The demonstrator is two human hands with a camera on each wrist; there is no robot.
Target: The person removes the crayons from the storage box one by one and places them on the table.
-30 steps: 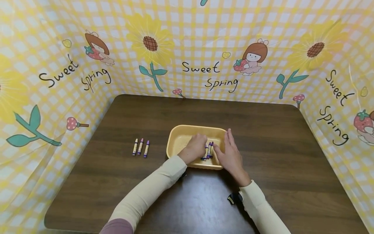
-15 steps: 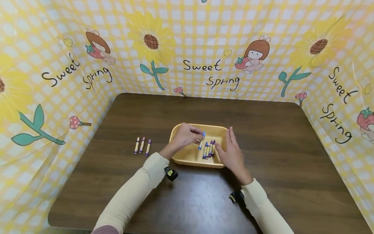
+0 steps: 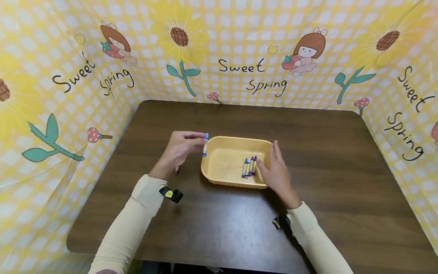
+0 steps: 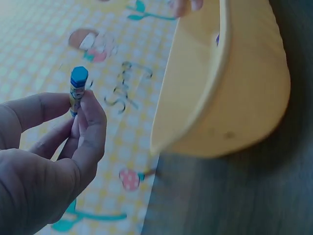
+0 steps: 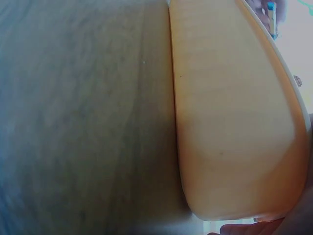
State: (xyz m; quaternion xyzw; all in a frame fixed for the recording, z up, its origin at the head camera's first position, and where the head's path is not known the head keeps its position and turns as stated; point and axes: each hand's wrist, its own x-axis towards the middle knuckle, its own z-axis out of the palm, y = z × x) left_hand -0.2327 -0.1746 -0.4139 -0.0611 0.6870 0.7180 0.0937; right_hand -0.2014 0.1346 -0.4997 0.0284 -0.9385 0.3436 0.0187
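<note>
Dark wood-grain table [image 3: 328,152] below left hand [image 3: 178,148] and right hand [image 3: 278,173], glossy patch [image 3: 226,224] on their near side. Yellow-and-white checked cloth [image 3: 236,26] beyond both hands and out to either side. Prints: sunflower [image 3: 179,37] beyond left hand; "Sweet Spring" lettering [image 3: 243,69] beyond gap between hands; girl with strawberry [image 3: 305,51] beyond right hand, second sunflower [image 3: 388,40] further right; spotted pink mushroom [image 3: 93,135] left of left hand, green leaves [image 3: 51,142] further left.
</note>
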